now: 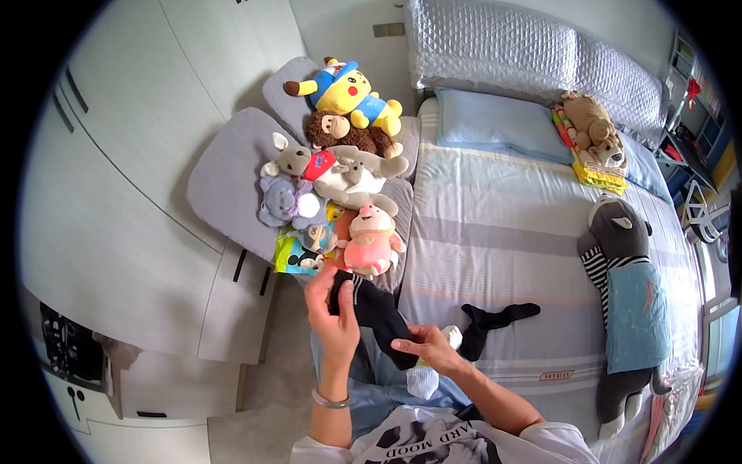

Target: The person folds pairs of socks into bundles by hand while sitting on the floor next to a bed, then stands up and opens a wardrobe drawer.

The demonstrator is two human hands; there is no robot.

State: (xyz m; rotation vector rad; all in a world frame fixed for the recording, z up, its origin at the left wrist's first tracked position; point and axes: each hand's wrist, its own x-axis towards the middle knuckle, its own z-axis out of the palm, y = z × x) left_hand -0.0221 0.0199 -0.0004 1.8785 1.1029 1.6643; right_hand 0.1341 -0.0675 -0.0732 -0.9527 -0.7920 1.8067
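A black sock (376,313) with pale stripes near its cuff is stretched between my two hands, above my lap. My left hand (334,309) grips the striped cuff end, thumb on top. At the other end, my right hand (427,348) pinches the sock between thumb and fingers. Another black sock (495,319) lies bent on the bed just right of my right hand. A white and pale blue sock (422,382) shows on my lap under my right hand, partly hidden by it.
Several plush toys, including a pink pig (371,246) and a grey kangaroo (340,170), sit on grey cushions (232,166) ahead. A long plush toy (635,309) lies along the bed's right side. Pale cabinets (139,155) stand at left; a blue pillow (495,124) is at the headboard.
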